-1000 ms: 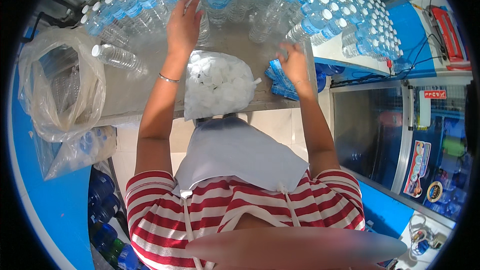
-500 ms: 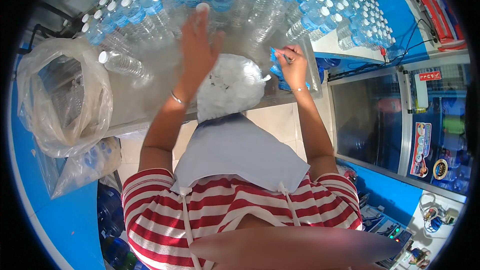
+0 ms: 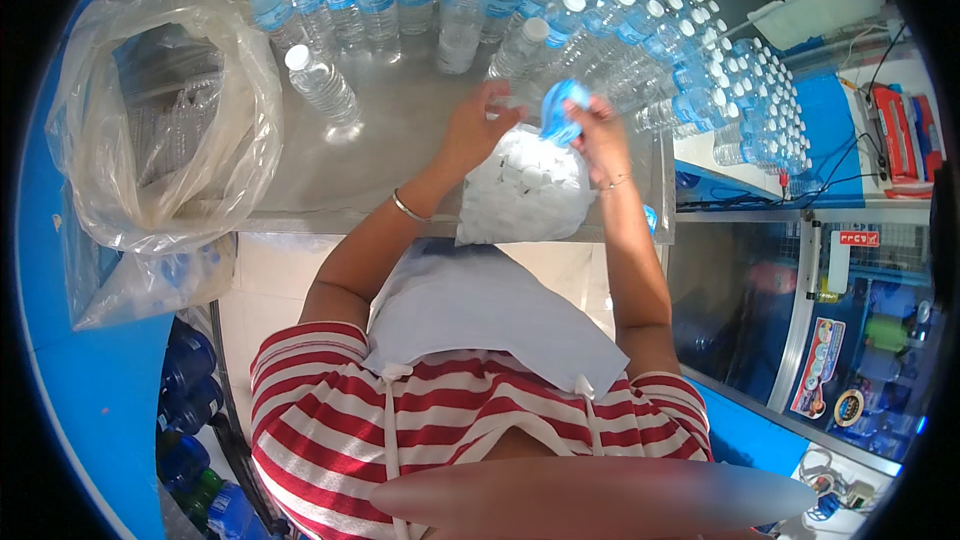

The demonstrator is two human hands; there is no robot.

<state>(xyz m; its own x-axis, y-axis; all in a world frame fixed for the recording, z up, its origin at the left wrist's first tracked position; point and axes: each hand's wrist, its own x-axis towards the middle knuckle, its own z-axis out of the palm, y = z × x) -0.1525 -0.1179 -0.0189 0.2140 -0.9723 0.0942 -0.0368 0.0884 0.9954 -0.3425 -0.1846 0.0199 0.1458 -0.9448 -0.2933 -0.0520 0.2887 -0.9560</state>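
Both hands meet above the near edge of the steel table [image 3: 390, 150], over a clear plastic bag of white bottle caps [image 3: 522, 192] that stands on that edge, bulging and slightly overhanging it. The left hand [image 3: 478, 125] grips the bag's upper left side, fingers curled onto the plastic near its neck. The right hand [image 3: 598, 132] is closed on a small blue plastic piece [image 3: 562, 108] at the top of the bag; whether that piece is part of the bag cannot be told.

Rows of capped water bottles [image 3: 640, 50] crowd the far edge and the far right corner of the table. One bottle [image 3: 322, 87] stands apart toward the left. A large clear sack [image 3: 165, 120] with a wide-open mouth hangs at the table's left edge.
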